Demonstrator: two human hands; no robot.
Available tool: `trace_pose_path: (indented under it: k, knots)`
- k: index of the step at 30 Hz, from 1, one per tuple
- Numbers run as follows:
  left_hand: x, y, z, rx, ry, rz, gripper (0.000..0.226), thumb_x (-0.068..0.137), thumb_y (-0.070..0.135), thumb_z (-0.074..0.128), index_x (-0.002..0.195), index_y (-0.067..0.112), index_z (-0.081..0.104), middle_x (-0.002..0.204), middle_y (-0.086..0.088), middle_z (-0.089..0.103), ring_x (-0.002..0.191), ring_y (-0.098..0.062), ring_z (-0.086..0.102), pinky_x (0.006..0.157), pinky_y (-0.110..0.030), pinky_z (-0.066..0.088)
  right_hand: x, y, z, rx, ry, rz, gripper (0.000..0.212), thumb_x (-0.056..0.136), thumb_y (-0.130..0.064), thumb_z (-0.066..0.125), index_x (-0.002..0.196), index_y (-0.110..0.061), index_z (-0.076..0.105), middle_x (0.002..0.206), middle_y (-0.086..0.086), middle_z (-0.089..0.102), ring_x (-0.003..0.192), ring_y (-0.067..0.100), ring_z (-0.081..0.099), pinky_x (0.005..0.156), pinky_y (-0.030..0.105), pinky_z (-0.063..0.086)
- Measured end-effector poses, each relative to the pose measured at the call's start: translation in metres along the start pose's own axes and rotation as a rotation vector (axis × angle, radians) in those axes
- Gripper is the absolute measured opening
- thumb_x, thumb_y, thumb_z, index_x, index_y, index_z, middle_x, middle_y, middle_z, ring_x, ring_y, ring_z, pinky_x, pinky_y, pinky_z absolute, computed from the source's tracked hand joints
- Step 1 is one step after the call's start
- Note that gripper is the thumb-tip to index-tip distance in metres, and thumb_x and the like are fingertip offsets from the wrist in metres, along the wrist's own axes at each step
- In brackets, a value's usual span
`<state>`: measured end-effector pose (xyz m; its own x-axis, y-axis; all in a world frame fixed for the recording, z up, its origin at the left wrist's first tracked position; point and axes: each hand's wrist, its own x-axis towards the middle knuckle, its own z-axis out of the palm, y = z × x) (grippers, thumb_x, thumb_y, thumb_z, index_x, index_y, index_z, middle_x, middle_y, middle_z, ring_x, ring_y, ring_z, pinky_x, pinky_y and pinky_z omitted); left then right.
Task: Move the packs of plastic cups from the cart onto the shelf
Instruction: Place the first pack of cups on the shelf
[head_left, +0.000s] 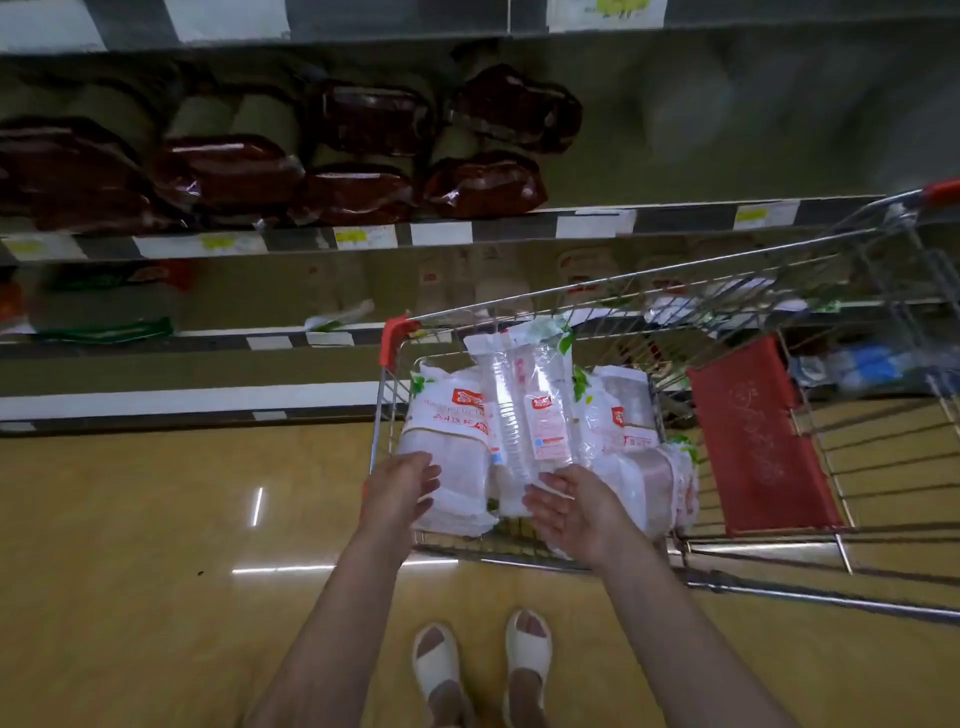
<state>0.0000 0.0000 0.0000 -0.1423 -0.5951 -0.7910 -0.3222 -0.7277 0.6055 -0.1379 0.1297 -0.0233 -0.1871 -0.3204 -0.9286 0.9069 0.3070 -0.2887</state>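
A wire shopping cart (524, 314) with red corner caps stands in front of me. Several clear packs of plastic cups with red-and-white labels fill its basket. One long pack of stacked cups (524, 405) lies on top, pointing away from me. My right hand (574, 506) is palm-up under the near end of that pack, fingers spread. My left hand (402, 483) is open above the leftmost flat pack (447, 441), at the cart's near left edge, gripping nothing. The shelf (675, 221) runs across behind the cart.
Dark red wrapped packs (358, 192) fill the left of the middle shelf; its right part looks bare. Lower shelves (208, 332) hold assorted goods. The cart's red child-seat flap (753, 441) is at the right. My sandalled feet (483, 665) stand on yellow floor.
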Motion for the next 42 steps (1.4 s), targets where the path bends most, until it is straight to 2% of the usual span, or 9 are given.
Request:
trace_pose_path:
  k: [2, 4, 8, 15, 27, 32, 36, 39, 42]
  knots:
    - [0.011, 0.003, -0.003, 0.018, 0.062, 0.041, 0.008, 0.090, 0.013, 0.055, 0.093, 0.008, 0.061, 0.084, -0.006, 0.063, 0.083, -0.021, 0.056, 0.071, -0.030, 0.044, 0.012, 0.005, 0.014, -0.081, -0.004, 0.018, 0.020, 0.095, -0.022, 0.042, 0.089, -0.007, 0.053, 0.087, 0.013, 0.060, 0.076, 0.024, 0.056, 0.094, 0.040, 0.043]
    - [0.021, 0.003, -0.006, 0.026, 0.096, 0.051, 0.011, 0.090, 0.012, 0.054, 0.079, 0.011, 0.059, 0.086, -0.010, 0.060, 0.084, -0.022, 0.052, 0.072, -0.030, 0.042, 0.027, 0.013, 0.026, -0.152, -0.017, 0.017, 0.018, 0.094, -0.021, 0.043, 0.089, -0.006, 0.052, 0.081, 0.012, 0.057, 0.069, 0.024, 0.052, 0.075, 0.035, 0.046]
    - [0.030, 0.005, -0.007, 0.061, 0.139, 0.094, 0.019, 0.090, 0.015, 0.055, 0.101, 0.003, 0.064, 0.096, -0.011, 0.059, 0.087, -0.022, 0.052, 0.075, -0.030, 0.043, 0.046, 0.021, 0.043, -0.163, -0.039, 0.007, 0.017, 0.092, -0.021, 0.051, 0.094, -0.005, 0.059, 0.078, 0.009, 0.058, 0.065, 0.021, 0.052, 0.055, 0.027, 0.040]
    - [0.034, 0.007, -0.012, 0.068, 0.153, 0.088, 0.026, 0.091, 0.014, 0.053, 0.114, 0.004, 0.063, 0.104, -0.007, 0.057, 0.092, -0.021, 0.050, 0.064, -0.025, 0.038, 0.055, 0.034, 0.066, -0.161, -0.101, 0.027, 0.034, 0.084, -0.015, 0.067, 0.116, -0.008, 0.062, 0.109, 0.018, 0.070, 0.100, 0.036, 0.066, 0.095, 0.052, 0.050]
    - [-0.027, 0.039, -0.051, 0.117, 0.011, 0.137, 0.036, 0.085, 0.022, 0.068, 0.115, 0.009, 0.053, 0.113, -0.013, 0.064, 0.093, -0.026, 0.065, 0.070, -0.028, 0.050, -0.029, 0.001, 0.064, -0.203, -0.351, 0.010, 0.052, 0.067, -0.011, 0.070, 0.117, 0.000, 0.062, 0.121, 0.023, 0.066, 0.105, 0.036, 0.063, 0.085, 0.042, 0.053]
    - [-0.062, 0.051, -0.068, -0.051, -0.229, 0.171, 0.046, 0.081, 0.024, 0.072, 0.119, 0.002, 0.059, 0.110, -0.017, 0.071, 0.094, -0.030, 0.070, 0.070, -0.033, 0.057, -0.071, -0.016, 0.065, -0.289, -0.449, -0.160, 0.039, 0.054, -0.007, 0.069, 0.092, 0.004, 0.066, 0.088, 0.021, 0.074, 0.083, 0.033, 0.065, 0.082, 0.043, 0.051]
    - [-0.081, 0.067, -0.085, -0.108, -0.175, 0.331, 0.052, 0.072, 0.027, 0.079, 0.117, 0.009, 0.061, 0.111, -0.014, 0.071, 0.091, -0.026, 0.071, 0.074, -0.035, 0.058, -0.099, -0.030, 0.086, -0.435, -0.511, -0.302, 0.080, 0.039, -0.020, 0.092, 0.112, 0.001, 0.065, 0.111, 0.023, 0.071, 0.099, 0.036, 0.067, 0.089, 0.046, 0.052]
    - [-0.093, 0.082, -0.106, -0.166, -0.189, 0.416, 0.043, 0.077, 0.022, 0.075, 0.116, 0.009, 0.062, 0.105, -0.011, 0.073, 0.082, -0.022, 0.071, 0.067, -0.030, 0.057, -0.118, -0.031, 0.107, -0.496, -0.559, -0.394, 0.062, 0.061, -0.016, 0.079, 0.119, -0.004, 0.062, 0.119, 0.021, 0.068, 0.116, 0.041, 0.059, 0.105, 0.055, 0.041]
    - [-0.098, 0.097, -0.133, -0.191, -0.205, 0.487, 0.055, 0.071, 0.026, 0.077, 0.120, 0.009, 0.060, 0.111, -0.013, 0.072, 0.090, -0.025, 0.072, 0.075, -0.034, 0.057, -0.137, -0.026, 0.135, -0.565, -0.584, -0.482, 0.058, 0.063, -0.016, 0.075, 0.118, -0.005, 0.062, 0.117, 0.019, 0.070, 0.104, 0.035, 0.066, 0.090, 0.048, 0.052]
